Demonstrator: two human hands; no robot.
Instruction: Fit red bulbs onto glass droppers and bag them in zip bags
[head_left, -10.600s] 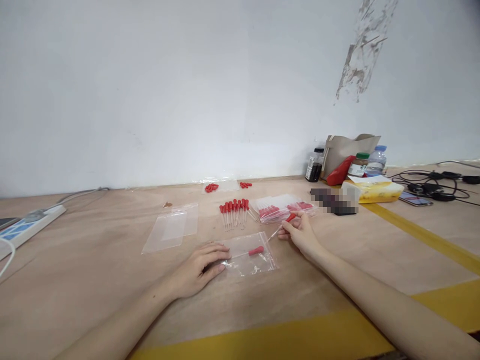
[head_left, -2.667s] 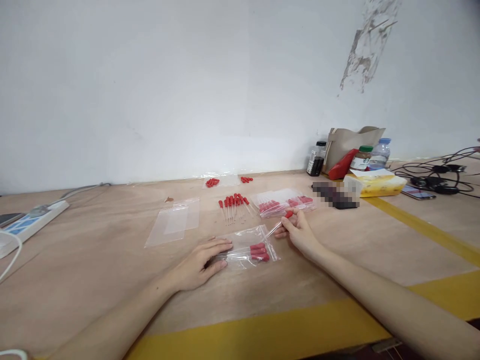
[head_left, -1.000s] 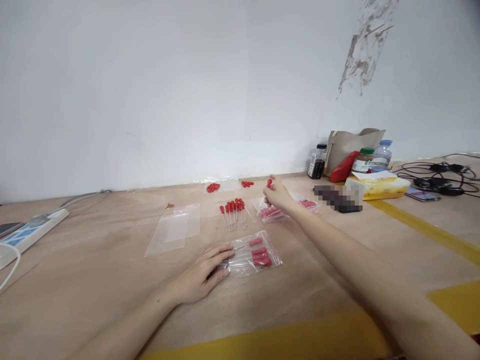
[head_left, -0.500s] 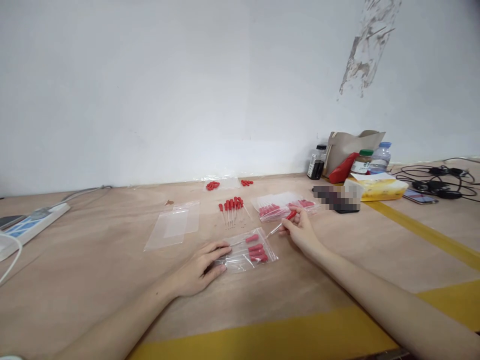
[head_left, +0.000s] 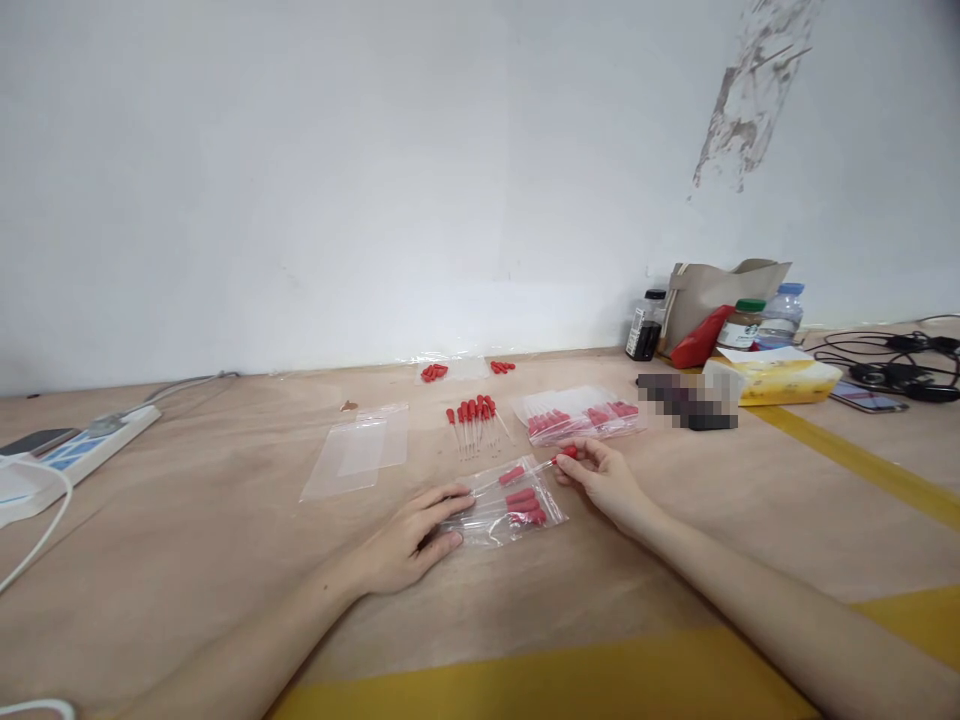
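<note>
My right hand (head_left: 600,480) pinches a dropper (head_left: 566,455) by its red rubber bulb. Its clear glass tube points left, and the tip reaches the right-hand, zip end of a clear zip bag (head_left: 491,535); whether the tip is inside I cannot tell. Several red-bulbed droppers (head_left: 523,500) lie in that bag, bulbs toward the zip. My left hand (head_left: 416,535) rests on the bag's left end with fingers and thumb apart. Just behind are loose droppers (head_left: 472,412) in a fanned group, and filled bags of droppers (head_left: 581,415) lie behind my right hand.
Flat clear bags (head_left: 356,460) lie at left, near a power strip (head_left: 105,450). Loose red bulbs (head_left: 433,373) sit by the wall. At right stand a dark bottle (head_left: 645,325), a jar (head_left: 742,325), a tissue pack (head_left: 787,378), a phone (head_left: 870,398) and tangled black cables (head_left: 900,370).
My right hand has moved down and left, bringing the dropper's tip to the bag's zip end. My left hand stays on the bag. The whole view has shifted slightly.
</note>
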